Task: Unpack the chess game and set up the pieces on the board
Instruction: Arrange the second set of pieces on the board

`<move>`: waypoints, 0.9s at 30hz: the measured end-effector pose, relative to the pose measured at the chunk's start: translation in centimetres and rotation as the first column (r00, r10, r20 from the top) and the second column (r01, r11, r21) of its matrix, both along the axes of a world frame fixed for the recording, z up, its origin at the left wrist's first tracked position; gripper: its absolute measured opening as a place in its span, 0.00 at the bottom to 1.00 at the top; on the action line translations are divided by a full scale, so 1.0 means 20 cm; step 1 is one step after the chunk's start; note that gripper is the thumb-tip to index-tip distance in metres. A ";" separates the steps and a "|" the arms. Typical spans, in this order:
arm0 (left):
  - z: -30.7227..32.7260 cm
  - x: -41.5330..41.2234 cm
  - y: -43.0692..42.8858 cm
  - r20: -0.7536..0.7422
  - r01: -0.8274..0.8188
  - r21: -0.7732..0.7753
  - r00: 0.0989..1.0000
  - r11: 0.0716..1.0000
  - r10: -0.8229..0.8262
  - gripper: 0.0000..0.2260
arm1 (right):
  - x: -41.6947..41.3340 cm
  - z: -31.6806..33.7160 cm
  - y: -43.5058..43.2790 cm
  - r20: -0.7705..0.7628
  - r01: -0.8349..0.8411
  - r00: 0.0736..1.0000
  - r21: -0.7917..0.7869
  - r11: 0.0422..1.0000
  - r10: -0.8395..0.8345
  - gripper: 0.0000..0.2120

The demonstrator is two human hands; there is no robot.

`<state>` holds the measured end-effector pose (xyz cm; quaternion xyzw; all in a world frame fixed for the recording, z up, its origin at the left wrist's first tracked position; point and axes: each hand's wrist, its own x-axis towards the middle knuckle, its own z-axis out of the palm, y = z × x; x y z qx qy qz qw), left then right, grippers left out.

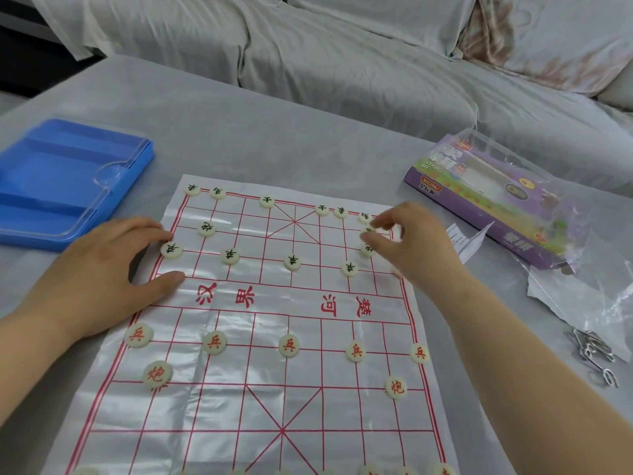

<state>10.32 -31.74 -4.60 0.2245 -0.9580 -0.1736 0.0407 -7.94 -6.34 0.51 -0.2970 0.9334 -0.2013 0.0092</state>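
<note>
A glossy plastic sheet board with a red grid lies on the grey cloth. Cream round pieces stand on it: several with dark characters on the far half, such as one near the left edge, and several with red characters on the near half, such as a red soldier. My left hand lies flat on the board's left edge, fingertips beside the dark piece there. My right hand hovers over the far right corner and pinches a dark-marked piece between thumb and fingertips.
A blue tray with a clear lid sits far left. A purple game box in clear wrap, a paper slip and torn plastic lie on the right. Metal ring puzzles rest near the right edge. Bedding lies behind.
</note>
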 end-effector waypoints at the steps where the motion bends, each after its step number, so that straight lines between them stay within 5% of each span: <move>1: 0.01 0.00 0.01 0.005 -0.001 0.004 1.000 1.000 0.001 0.37 | 0.02 0.00 -0.05 0.002 -0.034 0.999 0.005 0.999 0.034 0.13; 9: 0.02 0.00 0.02 0.013 -0.005 -0.004 1.000 1.000 0.005 0.30 | 0.01 -0.10 -0.45 0.040 -0.172 0.985 0.184 0.968 0.168 0.18; 22: 0.04 0.02 0.02 -0.029 0.024 -0.006 0.999 1.000 -0.024 0.28 | 0.03 -0.09 -0.46 0.093 -0.166 0.985 0.240 0.957 0.147 0.18; 27: 0.04 0.03 0.01 -0.035 0.031 -0.002 0.999 1.000 -0.031 0.40 | 0.04 -0.07 -0.51 0.119 -0.217 0.973 0.173 0.961 0.198 0.13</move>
